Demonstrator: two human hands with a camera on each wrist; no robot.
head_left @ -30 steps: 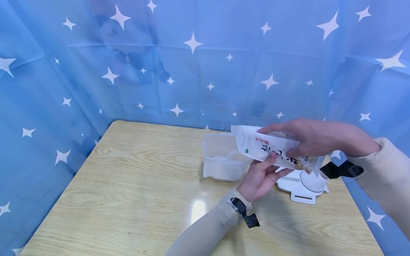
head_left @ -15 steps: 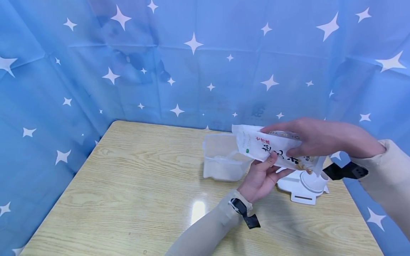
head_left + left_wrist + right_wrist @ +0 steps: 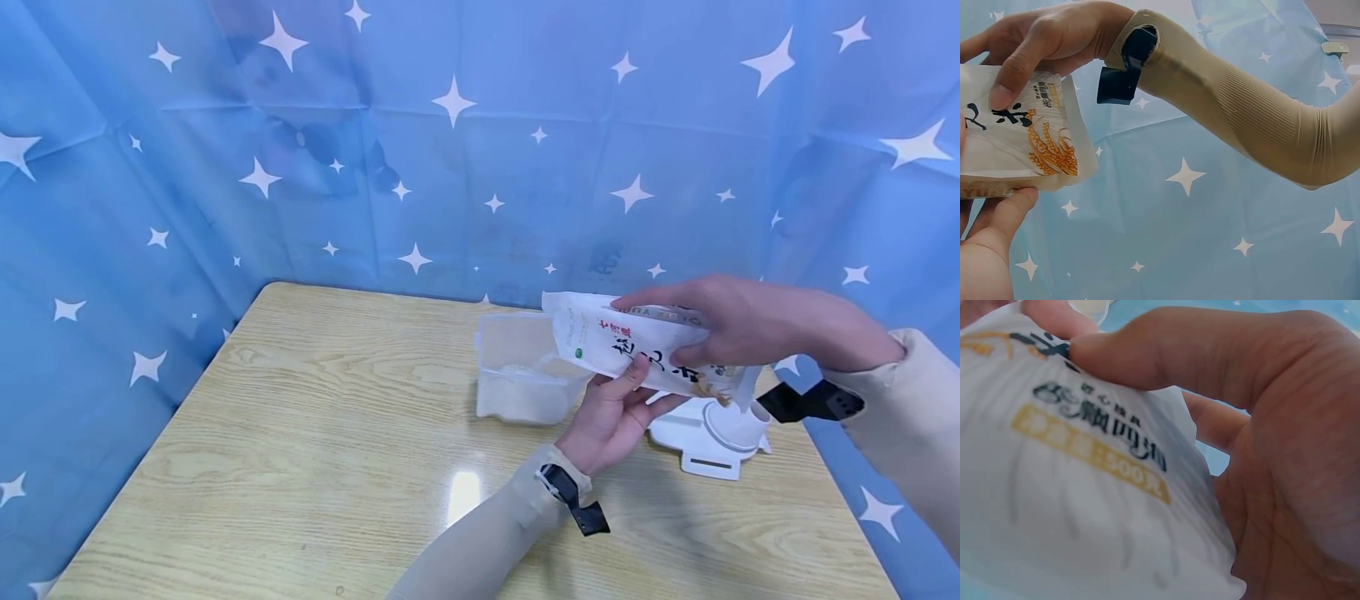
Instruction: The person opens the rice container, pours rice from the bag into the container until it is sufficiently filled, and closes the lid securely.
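A white rice bag [image 3: 592, 333] with dark and red lettering is held tilted, its left end over a translucent plastic container [image 3: 517, 400]. My left hand [image 3: 603, 421] grips the bag from below, thumb on its printed front. From above, my right hand [image 3: 731, 321] holds the bag's upper edge, thumb on the front and fingers behind. The left wrist view shows the rice bag's [image 3: 1010, 144] lower end with an orange grain-ear print; the right wrist view shows the bag [image 3: 1085, 506] close up, marked 500. Pale contents lie in the container; single grains are too small to tell.
A white plastic lid [image 3: 697, 437] with a round raised part lies on the wooden table [image 3: 300, 450] to the right, partly under the bag. A blue curtain [image 3: 480, 150] with white stars hangs behind the table. Black straps sit on both wrists.
Both hands keep their hold on the rice bag. The right hand and the bag have shifted very slightly to the right; the container stays in place.
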